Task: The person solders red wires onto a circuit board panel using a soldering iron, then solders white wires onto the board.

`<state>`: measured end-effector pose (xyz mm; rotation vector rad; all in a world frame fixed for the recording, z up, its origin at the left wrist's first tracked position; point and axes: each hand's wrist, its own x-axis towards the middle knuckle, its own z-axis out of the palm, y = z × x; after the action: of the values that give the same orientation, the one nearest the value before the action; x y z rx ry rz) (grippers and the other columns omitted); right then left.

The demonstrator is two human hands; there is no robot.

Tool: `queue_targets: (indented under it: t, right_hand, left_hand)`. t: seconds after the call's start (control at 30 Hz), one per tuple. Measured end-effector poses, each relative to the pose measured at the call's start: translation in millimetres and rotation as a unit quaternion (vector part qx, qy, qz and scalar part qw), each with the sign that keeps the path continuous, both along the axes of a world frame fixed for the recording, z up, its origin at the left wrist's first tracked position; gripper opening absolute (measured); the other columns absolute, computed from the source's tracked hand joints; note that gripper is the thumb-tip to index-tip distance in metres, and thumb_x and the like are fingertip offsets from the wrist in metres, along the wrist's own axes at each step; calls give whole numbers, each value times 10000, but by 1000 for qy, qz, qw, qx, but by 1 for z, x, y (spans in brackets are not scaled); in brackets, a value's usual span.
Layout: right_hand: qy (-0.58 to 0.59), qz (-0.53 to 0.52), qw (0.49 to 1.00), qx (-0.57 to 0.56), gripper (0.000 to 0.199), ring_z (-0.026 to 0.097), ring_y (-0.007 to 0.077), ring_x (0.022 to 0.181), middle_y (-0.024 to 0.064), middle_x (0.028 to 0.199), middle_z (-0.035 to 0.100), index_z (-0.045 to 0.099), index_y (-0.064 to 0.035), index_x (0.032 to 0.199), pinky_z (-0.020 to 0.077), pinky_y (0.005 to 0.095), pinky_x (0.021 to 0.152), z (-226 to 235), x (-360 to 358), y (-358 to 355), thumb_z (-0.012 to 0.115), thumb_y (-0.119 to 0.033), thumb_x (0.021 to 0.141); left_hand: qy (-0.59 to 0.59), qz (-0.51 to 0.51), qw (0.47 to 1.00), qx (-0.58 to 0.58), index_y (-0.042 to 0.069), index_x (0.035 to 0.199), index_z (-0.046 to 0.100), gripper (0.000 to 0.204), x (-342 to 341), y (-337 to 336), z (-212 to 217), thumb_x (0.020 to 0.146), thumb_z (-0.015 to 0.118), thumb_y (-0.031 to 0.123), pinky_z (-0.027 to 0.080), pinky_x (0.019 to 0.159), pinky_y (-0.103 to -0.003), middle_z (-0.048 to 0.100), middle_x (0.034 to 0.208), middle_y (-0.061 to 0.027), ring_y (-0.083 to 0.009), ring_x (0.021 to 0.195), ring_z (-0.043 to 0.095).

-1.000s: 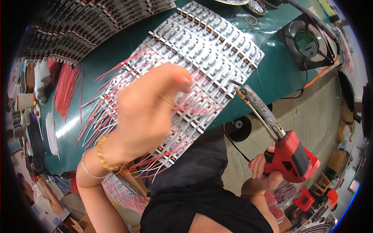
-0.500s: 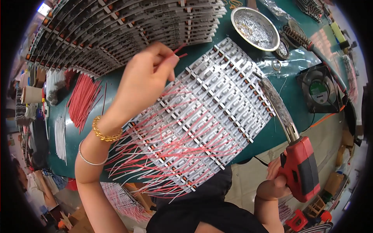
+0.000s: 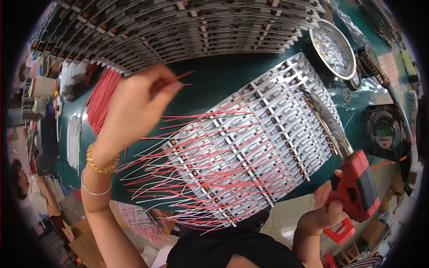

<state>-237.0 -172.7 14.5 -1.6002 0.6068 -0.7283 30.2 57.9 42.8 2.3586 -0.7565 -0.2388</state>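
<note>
My left hand (image 3: 136, 100) is closed and slightly blurred, pinching thin red wires (image 3: 185, 77) whose ends stick out past the fingertips. It hovers above the table, beside a bundle of loose red wires (image 3: 102, 100). In my right hand (image 3: 328, 212) is a red-and-black soldering gun (image 3: 355, 187). Its long metal barrel reaches over the right side of a panel of silver-white circuit modules (image 3: 286, 120), with the tip near the panel's upper right part; whether it touches cannot be made out. Red and white wires (image 3: 165, 172) fan out from the panel's left side.
A tall stack of similar panels (image 3: 201, 31) stands at the back. At the far right are a metal bowl with shiny bits (image 3: 333, 47), a coiled iron holder (image 3: 373, 64) and a black fan (image 3: 383, 131). White wires (image 3: 73, 143) lie at the left on the green table (image 3: 214, 73).
My left hand has moved left, away from the panel and nearer the red bundle, still pinching red wires. The view has shifted, so the panel, bowl and soldering gun appear farther right.
</note>
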Motion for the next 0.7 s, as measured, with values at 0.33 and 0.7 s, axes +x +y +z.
queue_targets:
  t: [0.33, 0.7]
  right_hand:
    - [-65, 90, 994, 7, 752, 362, 80, 349, 0, 448, 387, 364, 116, 1220, 318, 208, 390, -11, -15, -10, 560, -504, 843]
    - [-91, 136, 986, 22, 708, 351, 84, 339, 9, 454, 377, 349, 104, 1238, 310, 213, 355, -12, -26, 1, 554, -461, 864]
  left_hand:
    - [-50, 106, 992, 43, -20, 882, 604, 117, 8, 99, -5, 805, 611, 68, 466, 629, -289, 643, 758, -118, -183, 649, 592]
    - [-226, -61, 964, 127, 90, 902, 567, 168, -25, 111, -19, 742, 608, 125, 381, 801, -400, 525, 871, -114, -294, 897, 489]
